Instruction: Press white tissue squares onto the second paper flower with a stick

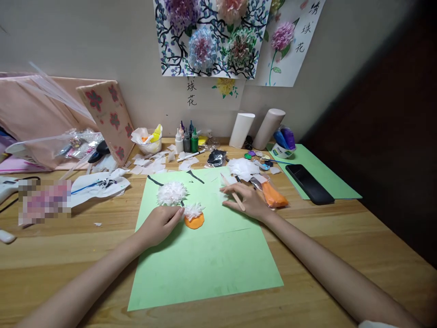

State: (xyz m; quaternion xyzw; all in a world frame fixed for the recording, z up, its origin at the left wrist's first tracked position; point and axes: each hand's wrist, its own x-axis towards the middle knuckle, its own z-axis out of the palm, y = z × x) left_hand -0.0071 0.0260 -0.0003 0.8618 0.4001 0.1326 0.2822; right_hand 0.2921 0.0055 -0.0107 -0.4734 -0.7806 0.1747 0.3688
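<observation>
There are two hands (pixel 160 225), two white flowers (pixel 172 193), one orange disc (pixel 194 222).

The one camera sits on the person's head. From close up, it looks forward and down, over the tabletop (pixel 41 255) to the far wall (pixel 126 41).

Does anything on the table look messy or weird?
Yes: white paper scraps lie strewn behind the nearer green sheet, messy because they're scattered rather than stacked. At left, a pinkish patch is oddly blurred into squares.
</observation>
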